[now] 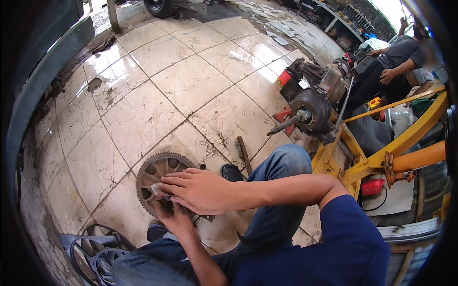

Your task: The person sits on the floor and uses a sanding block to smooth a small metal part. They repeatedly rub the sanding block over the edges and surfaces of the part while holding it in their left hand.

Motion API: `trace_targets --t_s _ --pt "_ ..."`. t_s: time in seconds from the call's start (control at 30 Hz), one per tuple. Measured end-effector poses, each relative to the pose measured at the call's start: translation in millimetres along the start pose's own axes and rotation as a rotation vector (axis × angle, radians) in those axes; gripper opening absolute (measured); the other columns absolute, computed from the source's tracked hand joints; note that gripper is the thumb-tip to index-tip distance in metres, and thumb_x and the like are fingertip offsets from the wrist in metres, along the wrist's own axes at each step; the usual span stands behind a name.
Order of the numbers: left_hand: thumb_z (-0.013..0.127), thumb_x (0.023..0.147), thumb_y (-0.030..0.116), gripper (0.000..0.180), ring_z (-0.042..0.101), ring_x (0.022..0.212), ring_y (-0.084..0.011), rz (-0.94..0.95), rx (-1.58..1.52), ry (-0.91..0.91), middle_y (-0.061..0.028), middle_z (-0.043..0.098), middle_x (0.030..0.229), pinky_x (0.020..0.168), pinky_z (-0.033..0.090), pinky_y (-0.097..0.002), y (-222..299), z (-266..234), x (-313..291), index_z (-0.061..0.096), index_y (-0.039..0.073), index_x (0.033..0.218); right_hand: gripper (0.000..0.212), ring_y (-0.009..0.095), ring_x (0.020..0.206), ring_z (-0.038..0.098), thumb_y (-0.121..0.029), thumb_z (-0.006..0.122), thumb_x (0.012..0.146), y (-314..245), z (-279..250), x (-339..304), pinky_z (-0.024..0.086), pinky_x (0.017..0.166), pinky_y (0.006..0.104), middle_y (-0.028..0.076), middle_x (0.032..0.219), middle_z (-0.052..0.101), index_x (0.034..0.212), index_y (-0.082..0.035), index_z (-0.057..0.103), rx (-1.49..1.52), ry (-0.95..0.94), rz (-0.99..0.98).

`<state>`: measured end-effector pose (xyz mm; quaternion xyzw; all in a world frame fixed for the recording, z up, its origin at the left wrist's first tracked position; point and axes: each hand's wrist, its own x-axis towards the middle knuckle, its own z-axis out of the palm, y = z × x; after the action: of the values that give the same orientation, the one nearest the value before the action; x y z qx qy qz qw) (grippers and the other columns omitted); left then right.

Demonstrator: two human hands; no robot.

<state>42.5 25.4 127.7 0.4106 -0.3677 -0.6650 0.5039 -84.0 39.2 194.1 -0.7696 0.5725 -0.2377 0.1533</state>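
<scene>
A round toothed flywheel (141,180) with openings around its hub stands by my feet. My right hand (200,189) reaches over it from the right, its fingers pressed together and bent over a small crumpled pale-and-red piece (156,191), and its thumb hidden. Just below, my left hand (175,217) comes up from the lower edge with curled, darkened fingers against the same piece. Both hands are close together over the flywheel's middle. What the piece is made of is too small to tell. My right hand partly covers my left.
A wooden-handled brush (244,153) and a black object (231,172) lie right of the flywheel. An axle assembly (310,107) stands beside a yellow metal frame (355,174). Another person (398,59) sits at upper right. Grey plastic parts (102,255) lie at lower left on cracked tiles.
</scene>
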Motion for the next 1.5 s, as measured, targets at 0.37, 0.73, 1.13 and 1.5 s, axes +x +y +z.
trace_targets --t_s 0.37,0.73,1.13,1.5 --pt "0.054 0.094 -0.001 0.036 0.054 0.116 -0.0211 0.036 0.151 -0.034 -0.0129 0.053 0.132 0.099 0.044 -0.0355 -1 -1 2 0.047 -0.002 0.13 0.045 0.028 0.129 0.046 -0.027 0.039 0.101 2 -5 4 0.037 0.105 0.0388 0.015 0.137 0.05 0.137 -0.001 0.045 0.032 -0.07 0.021" --pt "0.057 0.097 0.015 0.04 0.053 0.117 -0.022 0.02 0.027 0.005 -0.0138 0.053 0.129 0.099 0.042 -0.0346 12 2 2 0.046 -0.004 0.131 0.043 0.03 0.127 0.046 -0.026 0.039 0.102 7 -6 9 0.036 0.106 0.0396 0.017 0.138 0.049 0.137 -0.002 0.045 0.115 -0.069 -0.006" --pt "0.057 0.094 0.002 0.024 0.057 0.108 -0.0171 -0.008 0.062 0.09 -0.011 0.059 0.12 0.096 0.043 -0.0307 10 6 -1 0.054 -0.002 0.118 0.042 0.032 0.124 0.048 -0.023 0.041 0.101 7 2 7 0.038 0.105 0.0404 0.017 0.137 0.049 0.139 -0.003 0.044 0.131 -0.042 0.03" --pt "0.062 0.091 0.002 0.031 0.055 0.111 -0.018 0.009 -0.009 0.07 -0.0115 0.058 0.122 0.096 0.042 -0.0301 1 -2 2 0.052 -0.002 0.12 0.044 0.033 0.126 0.047 -0.024 0.043 0.1 1 -1 7 0.038 0.105 0.0408 0.017 0.138 0.048 0.139 -0.003 0.043 0.053 -0.035 -0.017"
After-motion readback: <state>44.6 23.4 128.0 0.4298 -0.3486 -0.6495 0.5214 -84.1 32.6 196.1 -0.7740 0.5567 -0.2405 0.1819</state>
